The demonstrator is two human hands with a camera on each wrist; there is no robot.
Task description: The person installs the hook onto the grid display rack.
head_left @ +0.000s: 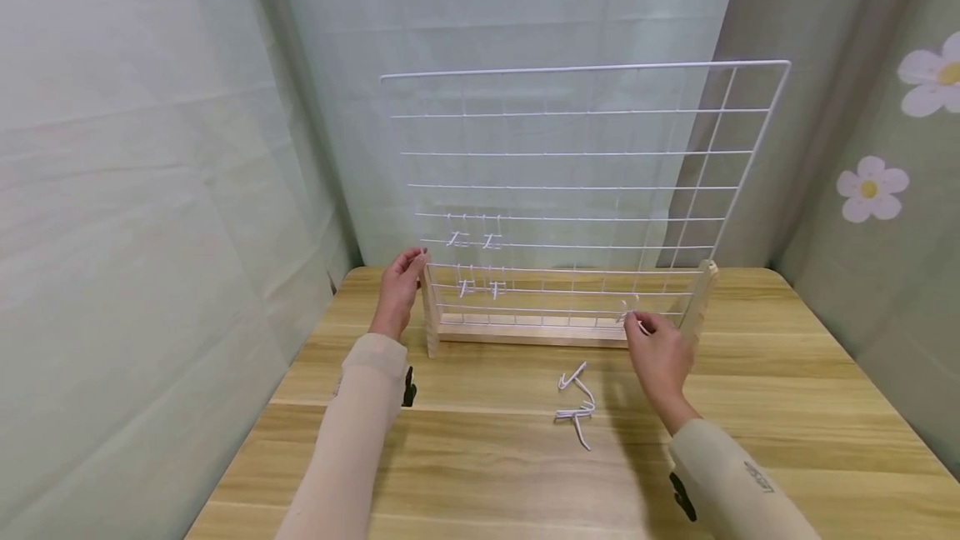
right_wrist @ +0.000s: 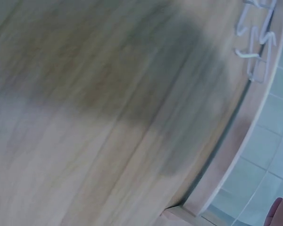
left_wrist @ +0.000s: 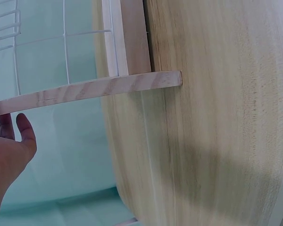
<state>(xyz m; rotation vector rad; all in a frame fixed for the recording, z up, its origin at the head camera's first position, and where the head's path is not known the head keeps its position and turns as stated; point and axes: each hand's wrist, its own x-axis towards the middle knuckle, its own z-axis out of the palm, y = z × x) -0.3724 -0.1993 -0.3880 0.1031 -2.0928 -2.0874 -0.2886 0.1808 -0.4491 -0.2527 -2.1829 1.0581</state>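
A white wire grid rack (head_left: 585,187) stands upright in a wooden base (head_left: 525,329). My left hand (head_left: 401,286) holds its left edge at the top of the wooden post (left_wrist: 132,84); some of that hand's fingertips are hidden behind the post. Low on the grid's right side, my right hand (head_left: 660,352) pinches a white wire hook (head_left: 624,312), which is against the wires. In the right wrist view only a sliver of this hand shows at the edge. Several white hooks (head_left: 491,241) hang in two rows on the grid's lower left.
Two loose white hooks (head_left: 574,414) lie close together on the wood-grain table (head_left: 480,473), in front of the base and left of my right hand. The right wooden post (head_left: 701,298) rises just behind that hand. Pale green curtains (head_left: 150,190) surround the table's back and sides.
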